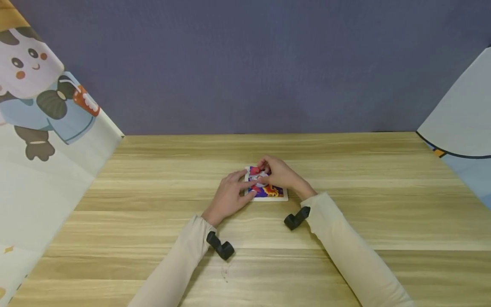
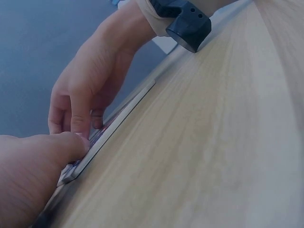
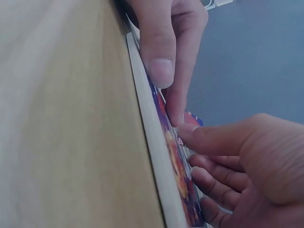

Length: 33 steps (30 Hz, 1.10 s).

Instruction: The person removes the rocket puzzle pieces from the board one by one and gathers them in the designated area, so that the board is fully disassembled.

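A small picture puzzle [image 1: 273,192] with a white border and purple, red and yellow print lies flat on the table. My left hand [image 1: 230,194] rests at its left side, thumb and straight index finger touching the printed face. From the right, my right hand [image 1: 281,174] reaches over the upper part with curled fingers. In the right wrist view, its thumb [image 3: 190,135] pinches a small red and blue puzzle piece [image 3: 194,118] that stands up from the board, close to the left index fingertip. The hands hide part of the picture.
The wood-grain table [image 1: 153,256] spreads around both arms. A dark blue-grey panel [image 1: 268,68] stands behind its far edge. Cartoon-printed panels flank the left [image 1: 38,106] and right sides. Each wrist carries a black camera mount [image 1: 220,246].
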Available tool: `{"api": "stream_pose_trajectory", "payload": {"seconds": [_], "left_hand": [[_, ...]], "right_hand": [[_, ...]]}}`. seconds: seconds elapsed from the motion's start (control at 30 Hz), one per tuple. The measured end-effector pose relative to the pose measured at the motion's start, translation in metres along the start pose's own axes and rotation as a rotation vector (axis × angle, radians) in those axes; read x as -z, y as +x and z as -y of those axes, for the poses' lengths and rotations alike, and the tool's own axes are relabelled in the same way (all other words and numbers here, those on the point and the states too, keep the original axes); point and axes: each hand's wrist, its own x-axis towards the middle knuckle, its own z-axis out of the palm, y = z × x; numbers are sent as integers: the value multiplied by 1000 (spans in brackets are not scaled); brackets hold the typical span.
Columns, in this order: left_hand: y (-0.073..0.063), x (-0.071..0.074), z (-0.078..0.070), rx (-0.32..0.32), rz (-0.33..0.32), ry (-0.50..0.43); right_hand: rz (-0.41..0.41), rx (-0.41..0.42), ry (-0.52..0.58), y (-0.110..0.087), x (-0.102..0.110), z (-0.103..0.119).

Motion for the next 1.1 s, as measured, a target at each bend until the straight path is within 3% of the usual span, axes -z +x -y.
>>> {"api": "stream_pose_trajectory", "payload": {"seconds": [0.67, 0.87, 1.1], "left_hand": [[-1, 0, 0, 9, -1, 3], [-2, -1, 0, 21, -4, 2], [-1, -1, -1, 24, -2, -12]], "right_hand": [[-216, -14, 104, 2, -10, -1], [-243, -34, 161, 2, -7, -1], [-231, -68, 125, -6, 8, -10]]}}
